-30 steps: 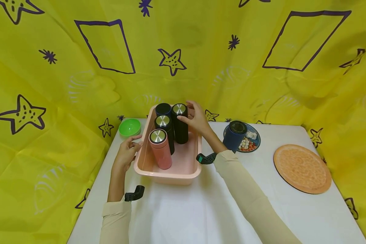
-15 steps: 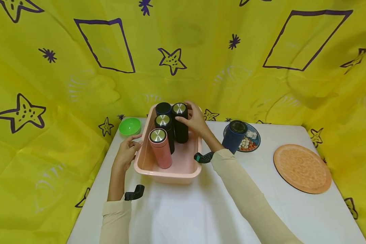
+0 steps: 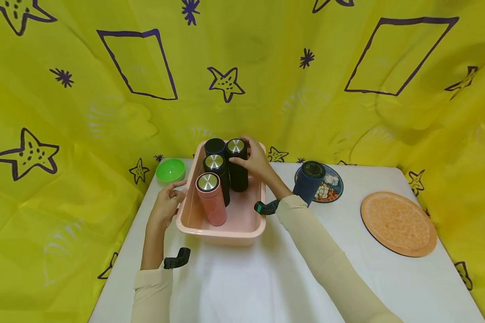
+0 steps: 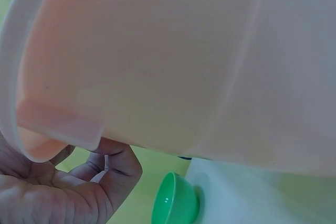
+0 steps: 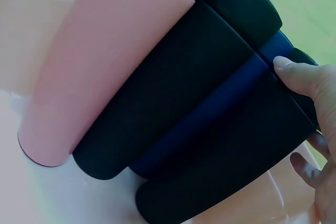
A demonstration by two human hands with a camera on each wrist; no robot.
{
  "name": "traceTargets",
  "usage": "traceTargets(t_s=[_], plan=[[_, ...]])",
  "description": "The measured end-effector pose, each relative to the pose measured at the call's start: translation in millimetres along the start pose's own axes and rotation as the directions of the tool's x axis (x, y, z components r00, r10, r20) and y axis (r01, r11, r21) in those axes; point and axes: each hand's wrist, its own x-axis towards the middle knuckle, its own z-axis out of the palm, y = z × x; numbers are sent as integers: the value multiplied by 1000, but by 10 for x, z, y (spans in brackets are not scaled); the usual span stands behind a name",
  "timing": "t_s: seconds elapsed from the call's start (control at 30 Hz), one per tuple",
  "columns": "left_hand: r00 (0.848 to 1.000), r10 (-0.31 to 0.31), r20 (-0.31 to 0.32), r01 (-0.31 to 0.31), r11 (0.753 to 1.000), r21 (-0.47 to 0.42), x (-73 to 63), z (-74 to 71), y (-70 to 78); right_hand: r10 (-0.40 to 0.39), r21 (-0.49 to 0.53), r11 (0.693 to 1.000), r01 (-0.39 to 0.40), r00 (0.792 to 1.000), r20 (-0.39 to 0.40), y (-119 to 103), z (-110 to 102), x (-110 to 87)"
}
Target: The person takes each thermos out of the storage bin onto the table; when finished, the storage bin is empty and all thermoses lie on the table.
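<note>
Right hand (image 3: 255, 160) grips tall black cylindrical silver-lidded bottle (image 3: 239, 174), just to its left, long axis near upright, in far end of pink rectangular plastic tub (image 3: 226, 233). Left hand (image 3: 166, 202), farther from bottle, holds tub's left rim.

The head camera looks forward and down from above over the white table (image 3: 226, 285), pink tub (image 3: 226, 238) at frame centre. The left wrist camera faces the tub's outer side closely and shares the green bowl (image 4: 177, 201), lower centre, with the head view. The right wrist camera closely faces the black bottle (image 5: 226, 158), lower right, shared with the head view.
</note>
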Motion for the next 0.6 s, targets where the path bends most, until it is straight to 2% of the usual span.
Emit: traceTargets(t_s=[0.3, 0.6], plan=[[1000, 3, -5, -3, 1000, 1, -13, 11, -11, 36, -12, 999, -35, 999, 13, 0, 11, -2], [1000, 14, -4, -14, 1000, -5, -25, 12, 4, 11, -73, 997, -9, 1000, 22, -4, -3, -8]])
